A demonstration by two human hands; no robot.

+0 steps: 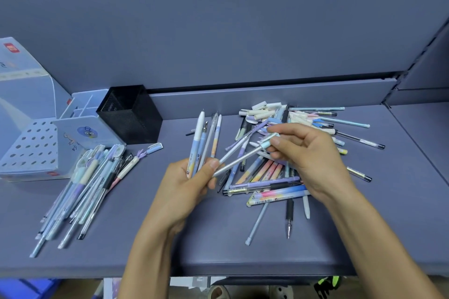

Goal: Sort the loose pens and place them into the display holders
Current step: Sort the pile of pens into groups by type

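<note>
My left hand (192, 179) grips a small bunch of pastel pens (206, 138) that fan upward from its fingers. My right hand (306, 155) pinches the mint-capped end of a silvery pen (239, 159); the pen's other end lies against my left thumb. A loose pile of mixed pens and caps (291, 153) spreads under and behind my right hand. A second, sorted heap of pens (85, 187) lies at the left. A black mesh holder (130, 114) and a white compartment holder (83, 126) stand at the back left.
A pale blue perforated display box (31, 150) stands at the far left, with a tall printed carton (21, 80) behind it. The grey shelf (218, 238) ends in a front edge near my forearms. A grey back panel rises behind the shelf.
</note>
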